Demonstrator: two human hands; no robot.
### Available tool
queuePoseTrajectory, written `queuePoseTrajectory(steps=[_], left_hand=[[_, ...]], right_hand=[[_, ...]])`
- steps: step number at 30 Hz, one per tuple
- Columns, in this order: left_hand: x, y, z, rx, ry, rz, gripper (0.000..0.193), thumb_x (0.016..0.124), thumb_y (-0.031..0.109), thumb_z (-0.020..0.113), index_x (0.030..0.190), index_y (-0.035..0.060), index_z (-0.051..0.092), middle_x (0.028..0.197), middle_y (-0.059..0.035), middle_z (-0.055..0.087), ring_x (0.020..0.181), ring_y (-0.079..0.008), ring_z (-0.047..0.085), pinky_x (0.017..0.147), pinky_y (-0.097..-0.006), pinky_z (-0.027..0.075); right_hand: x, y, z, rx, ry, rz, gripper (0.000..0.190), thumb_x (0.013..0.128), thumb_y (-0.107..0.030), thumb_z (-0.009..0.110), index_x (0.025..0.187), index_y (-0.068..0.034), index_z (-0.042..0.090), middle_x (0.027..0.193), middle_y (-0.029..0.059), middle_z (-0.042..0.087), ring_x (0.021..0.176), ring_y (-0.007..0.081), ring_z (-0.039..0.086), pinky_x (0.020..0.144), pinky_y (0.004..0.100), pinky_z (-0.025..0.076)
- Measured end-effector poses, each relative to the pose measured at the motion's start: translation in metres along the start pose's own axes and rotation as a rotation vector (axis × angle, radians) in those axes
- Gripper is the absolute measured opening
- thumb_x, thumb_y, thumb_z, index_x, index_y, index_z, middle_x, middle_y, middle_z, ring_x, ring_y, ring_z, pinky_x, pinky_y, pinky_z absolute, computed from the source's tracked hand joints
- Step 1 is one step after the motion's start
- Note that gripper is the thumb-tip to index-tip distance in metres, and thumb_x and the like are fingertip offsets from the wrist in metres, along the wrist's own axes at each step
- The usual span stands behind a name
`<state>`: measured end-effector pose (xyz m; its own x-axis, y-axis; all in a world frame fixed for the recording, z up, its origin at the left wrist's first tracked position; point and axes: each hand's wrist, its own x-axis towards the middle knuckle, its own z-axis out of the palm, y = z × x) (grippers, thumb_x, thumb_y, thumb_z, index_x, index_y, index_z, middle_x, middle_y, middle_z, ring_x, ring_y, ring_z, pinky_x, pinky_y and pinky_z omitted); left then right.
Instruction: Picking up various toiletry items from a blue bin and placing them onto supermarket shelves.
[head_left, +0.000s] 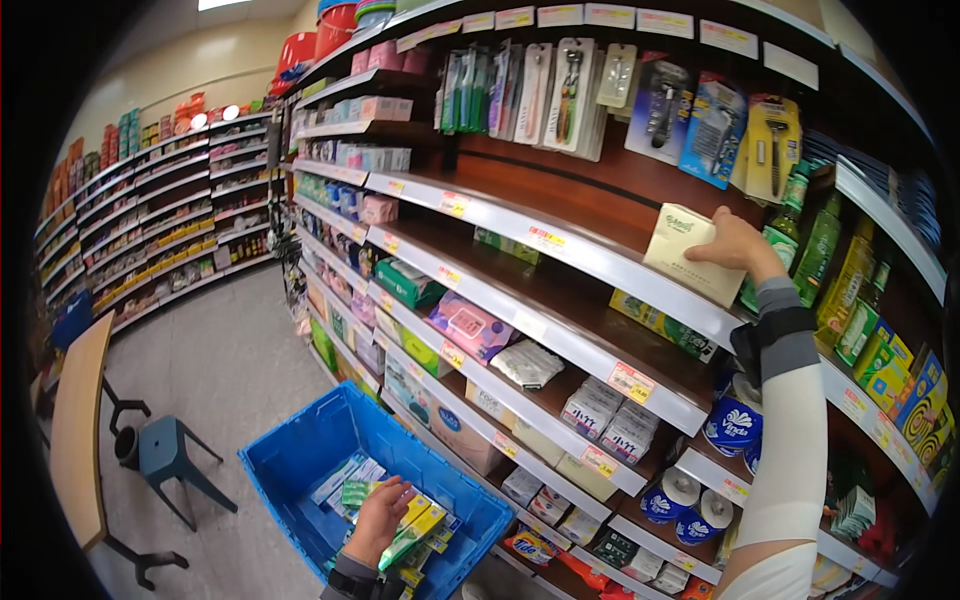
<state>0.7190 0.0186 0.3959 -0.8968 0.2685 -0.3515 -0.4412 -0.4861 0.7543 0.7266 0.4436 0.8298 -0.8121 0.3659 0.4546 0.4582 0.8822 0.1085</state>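
On the right, my right hand grips a flat cream-coloured pack by its upper right side, thumb on its front face. The pack bears writing and stands tilted at the front edge of an upper shelf, beside several green glass bottles. Lower down, my left hand is over a blue plastic crate. Beneath and beside it lie slim cartons and packs, among them a yellow-and-green carton and a green-and-white pack. The left palm side is hidden, so any hold there is unclear.
Toothbrush packs and carded razors hang above the shelf. Below sit purple wipes, tissue packs and blue-wrapped rolls. A stool and a wooden table stand left of the crate; stocked wall shelves lie beyond.
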Motion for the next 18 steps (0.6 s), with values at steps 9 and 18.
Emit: queuePoseTrajectory(steps=[9, 18], left_hand=[[-0.026, -0.011, -0.047, -0.027, 0.154, 0.038, 0.058, 0.085, 0.025, 0.050, 0.133, -0.0001, 0.030, 0.127, -0.0147, 0.046, 0.112, -0.0240, 0.049, 0.097, -0.0356, 0.033], [-0.029, -0.019, -0.066, -0.115, 0.179, 0.050, 0.056, 0.083, 0.021, 0.050, 0.132, 0.0005, 0.032, 0.128, -0.0135, 0.045, 0.115, -0.0246, 0.046, 0.097, -0.0362, 0.030]], right_hand=[[0.017, -0.004, -0.009, 0.073, -0.190, -0.028, 0.091, 0.052, -0.040, 0.076, 0.124, 0.004, 0.042, 0.120, 0.0215, 0.051, 0.109, 0.0304, 0.052, 0.091, 0.0336, 0.041], [0.019, -0.009, -0.012, 0.014, -0.154, -0.084, 0.082, 0.051, -0.035, 0.079, 0.114, 0.007, 0.049, 0.107, 0.0219, 0.057, 0.096, 0.0299, 0.058, 0.083, 0.0328, 0.045]])
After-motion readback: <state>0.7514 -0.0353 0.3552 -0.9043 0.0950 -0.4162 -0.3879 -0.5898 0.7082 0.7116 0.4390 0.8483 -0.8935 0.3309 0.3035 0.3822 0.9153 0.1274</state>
